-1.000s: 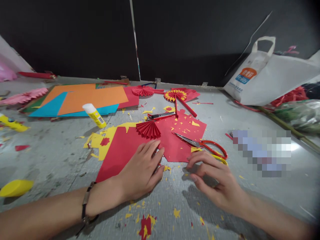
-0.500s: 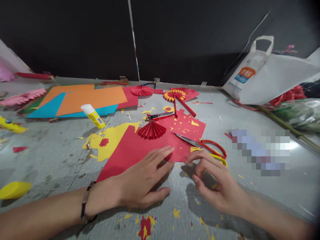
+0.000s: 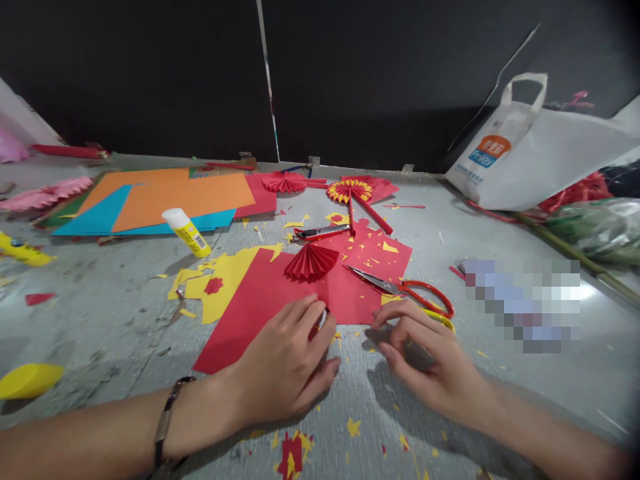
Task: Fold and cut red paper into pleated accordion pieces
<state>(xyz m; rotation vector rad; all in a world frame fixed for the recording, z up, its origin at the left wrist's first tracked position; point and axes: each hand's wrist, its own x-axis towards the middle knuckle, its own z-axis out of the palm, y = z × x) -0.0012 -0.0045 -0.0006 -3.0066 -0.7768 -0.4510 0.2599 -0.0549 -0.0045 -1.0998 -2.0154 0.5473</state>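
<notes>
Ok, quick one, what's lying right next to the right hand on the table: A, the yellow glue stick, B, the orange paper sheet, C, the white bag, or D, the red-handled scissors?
D: the red-handled scissors lie just beyond the right hand, on the edge of the red paper sheet, while the glue stick sits far off past the left hand.

A big dark wall [image 3: 375, 80] stands at twelve o'clock. The grey table [image 3: 90, 313] is scratched, with bright light at three o'clock.
</notes>
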